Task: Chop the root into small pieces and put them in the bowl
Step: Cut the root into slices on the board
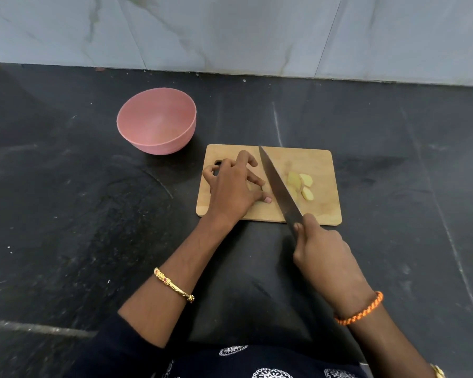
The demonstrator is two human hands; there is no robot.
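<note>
A gold bangle point(174, 285) circles the left forearm low at the left. Farther back on the black stone table point(66, 214) stands a pink bowl point(156, 121), upright, just off the left far corner of the wooden cutting board point(322, 211); nothing shows inside it. The left hand point(233, 186) rests on the left part of the board, its fingers point(250, 156) spread and bent with the tips down on the wood, the thumb point(266, 199) pointing toward the blade; I cannot tell whether anything lies beneath the palm. Right beside it a large kitchen knife point(277, 186) slants across the board, tip at the far edge, blade running back toward the person. Just right of the blade lie pale yellow root slices point(302, 185), a few pieces overlapping near the board's middle. The right hand point(322, 249) has its fingers wrapped round the knife's handle at the board's near edge. An orange braided wristband point(359, 309) sits on the right wrist.
</note>
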